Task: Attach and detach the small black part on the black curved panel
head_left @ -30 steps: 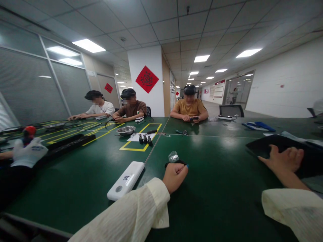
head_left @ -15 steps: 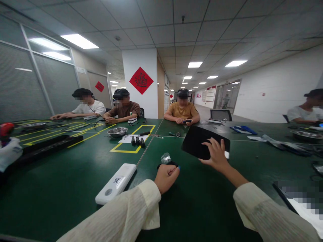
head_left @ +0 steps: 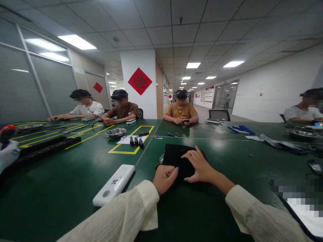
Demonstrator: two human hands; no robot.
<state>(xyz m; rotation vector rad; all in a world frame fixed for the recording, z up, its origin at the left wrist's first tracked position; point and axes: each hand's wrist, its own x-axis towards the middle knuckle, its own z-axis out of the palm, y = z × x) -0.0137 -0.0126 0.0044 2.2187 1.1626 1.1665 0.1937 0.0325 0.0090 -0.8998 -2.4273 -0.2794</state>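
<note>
My left hand point(head_left: 164, 179) is closed in a fist beside the lower left edge of a flat black panel point(head_left: 174, 155) with rounded corners. A bit of something dark shows behind the fist; what the fingers hold is hidden. My right hand point(head_left: 199, 164) grips the panel, its fingers spread over the face and the thumb low near the front edge. Behind the panel's left side peeks a crumpled clear plastic wrapper point(head_left: 162, 158), mostly covered. To the left of my left forearm lies a white oblong device point(head_left: 114, 185) marked 26.
Small black cylindrical parts point(head_left: 136, 142) stand by a white paper point(head_left: 123, 139) and a metal bowl point(head_left: 116, 133). A long black tray point(head_left: 47, 149) lies left. A dark-edged, partly blurred device point(head_left: 300, 211) is at right. Several people sit around the green table point(head_left: 141, 211).
My right hand has brought the black panel left and down, from raised at the right to close by my left fist. The panel now covers most of the clear wrapper. The left fist stays closed.
</note>
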